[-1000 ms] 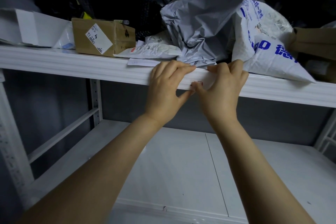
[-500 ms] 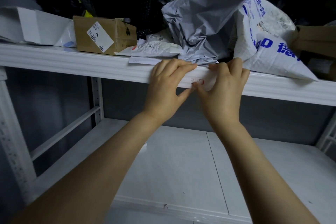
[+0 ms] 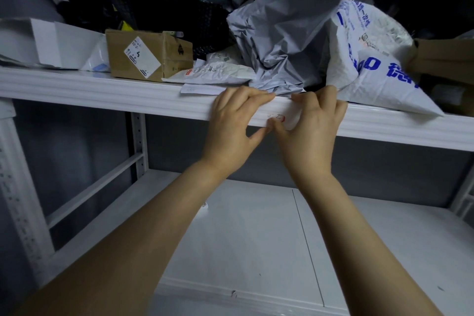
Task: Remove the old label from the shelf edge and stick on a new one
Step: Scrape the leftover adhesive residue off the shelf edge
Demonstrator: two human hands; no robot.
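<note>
A white label (image 3: 278,117) with red and dark handwriting lies flat on the front edge of the white shelf (image 3: 107,93), between my two hands. My left hand (image 3: 234,123) curls its fingers over the top of the edge, its thumb under the label's left end. My right hand (image 3: 311,128) covers the label's right part, fingers hooked over the edge and thumb tip pressing at the label's lower left. Most of the label is hidden by my right hand.
The upper shelf holds a cardboard box (image 3: 147,55), a white box (image 3: 38,43), a loose paper slip (image 3: 202,89), grey mailer bags (image 3: 284,33), a white bag with blue print (image 3: 369,59) and black netting (image 3: 177,15). A lower white shelf (image 3: 256,233) lies below.
Both hands have stayed on the shelf edge. My right thumb has slid slightly, and a bit more of the label's writing shows between the hands.
</note>
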